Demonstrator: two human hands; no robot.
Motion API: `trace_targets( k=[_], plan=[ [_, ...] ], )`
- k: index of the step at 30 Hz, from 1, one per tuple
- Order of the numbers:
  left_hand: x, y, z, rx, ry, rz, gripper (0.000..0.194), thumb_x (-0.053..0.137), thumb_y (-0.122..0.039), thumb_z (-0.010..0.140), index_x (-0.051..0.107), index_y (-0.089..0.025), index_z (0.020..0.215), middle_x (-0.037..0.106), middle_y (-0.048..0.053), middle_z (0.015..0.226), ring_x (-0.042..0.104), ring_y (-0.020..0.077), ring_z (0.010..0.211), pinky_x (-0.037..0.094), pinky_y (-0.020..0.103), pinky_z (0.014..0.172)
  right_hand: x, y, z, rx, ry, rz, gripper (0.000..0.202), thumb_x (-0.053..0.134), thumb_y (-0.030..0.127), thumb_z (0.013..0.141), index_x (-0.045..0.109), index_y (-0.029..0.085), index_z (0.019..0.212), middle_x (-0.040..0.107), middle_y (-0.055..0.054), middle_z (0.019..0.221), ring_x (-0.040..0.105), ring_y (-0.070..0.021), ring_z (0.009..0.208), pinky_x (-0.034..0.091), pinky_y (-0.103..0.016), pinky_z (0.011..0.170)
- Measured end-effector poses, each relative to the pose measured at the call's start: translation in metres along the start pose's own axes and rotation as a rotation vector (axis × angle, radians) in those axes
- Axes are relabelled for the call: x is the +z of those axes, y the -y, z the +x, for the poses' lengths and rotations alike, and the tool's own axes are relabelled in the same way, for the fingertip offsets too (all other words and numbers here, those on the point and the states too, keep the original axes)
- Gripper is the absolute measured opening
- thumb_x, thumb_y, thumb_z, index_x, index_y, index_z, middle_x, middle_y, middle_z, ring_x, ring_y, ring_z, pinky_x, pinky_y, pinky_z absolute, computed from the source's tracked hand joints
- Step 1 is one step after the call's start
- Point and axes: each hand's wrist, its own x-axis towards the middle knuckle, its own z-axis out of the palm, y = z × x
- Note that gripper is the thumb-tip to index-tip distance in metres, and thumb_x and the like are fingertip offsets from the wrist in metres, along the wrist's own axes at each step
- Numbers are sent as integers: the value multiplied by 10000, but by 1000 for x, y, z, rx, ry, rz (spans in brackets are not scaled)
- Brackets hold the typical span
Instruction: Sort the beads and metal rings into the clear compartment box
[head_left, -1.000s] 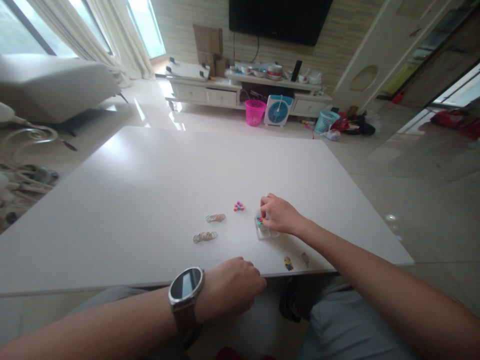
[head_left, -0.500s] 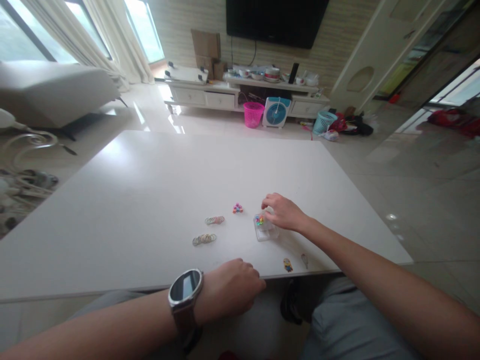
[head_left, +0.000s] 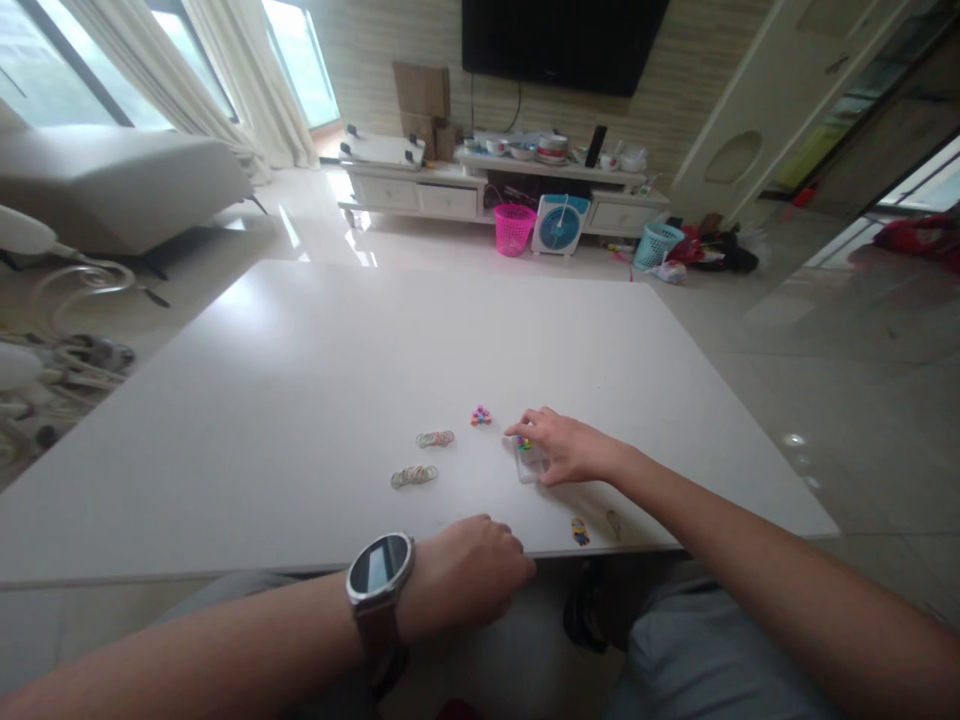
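Clear plastic, the rectangular box (head_left: 528,467) lies under the wide-spread fingers of the right hand (head_left: 574,447). The left hand (head_left: 466,570) curls (whether around something, I cannot tell).

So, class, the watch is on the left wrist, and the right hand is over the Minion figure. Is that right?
Not quite: the head view shows the right hand over the clear plastic box, not the Minion figure. The watch is on the left wrist.
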Motion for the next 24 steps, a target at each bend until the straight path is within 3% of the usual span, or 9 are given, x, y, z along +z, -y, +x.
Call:
trace_targets(
  k=[17, 24],
  plan=[
    [13, 1, 3, -7, -69, 18, 91, 615, -190, 845, 704, -176, 862, 744, 66, 810, 711, 243, 728, 559, 349, 637, 6, 1, 3, 18, 28, -96, 524, 760, 216, 643, 564, 215, 1129, 514, -93, 1121, 500, -259, 1011, 455, -350, 840],
    [12, 0, 3, -17, -70, 1, 67, 653, -196, 820, 712, -175, 843, 747, 70, 799, 715, 246, 724, 554, 342, 633, 8, -2, 10, 34, -25, -72, 617, 748, 228, 657, 553, 213, 1242, 528, -95, 1145, 499, -260, 1044, 455, -356, 876]
  ],
)
